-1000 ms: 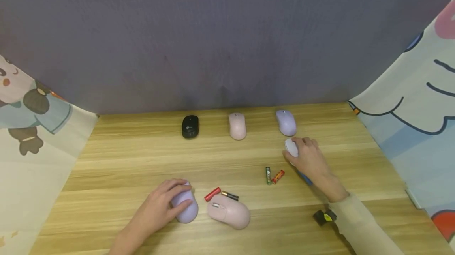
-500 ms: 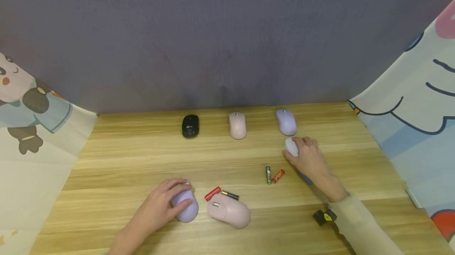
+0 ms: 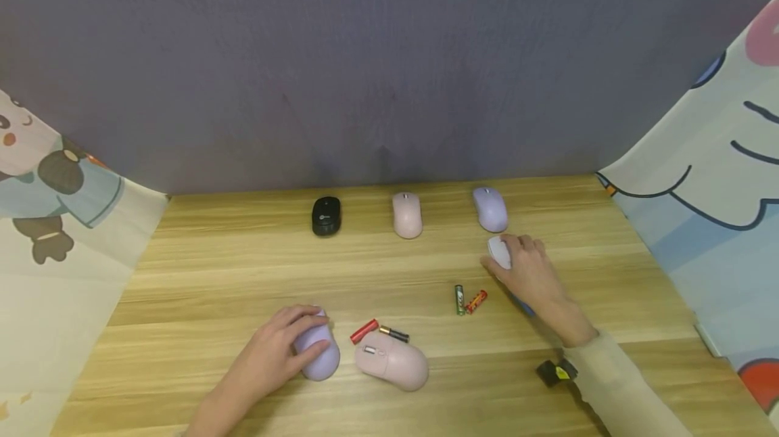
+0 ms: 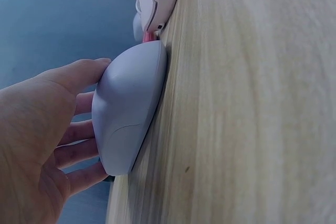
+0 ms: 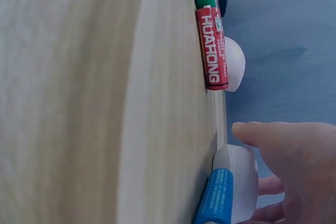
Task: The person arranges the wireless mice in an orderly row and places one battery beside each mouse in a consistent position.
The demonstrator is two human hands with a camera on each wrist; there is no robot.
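Observation:
My left hand lies over a lavender computer mouse, holding it between thumb and fingers. In the left wrist view the thumb touches the rounded back of this mouse, with the other fingers partly hidden behind it. Further right, my right hand is at a white mouse, which it partly covers. Seen from the right wrist, the thumb stands apart from the white mouse, while other fingers sit behind it. A blue battery lies close beside that mouse.
A pink mouse lies between the hands, near a red battery and a black battery. Green and red-orange batteries lie left of the right forearm. Black, pink and lavender mice line the back.
My right thumb has shifted slightly outward, away from the white mouse. The left hand and the objects stay where they were.

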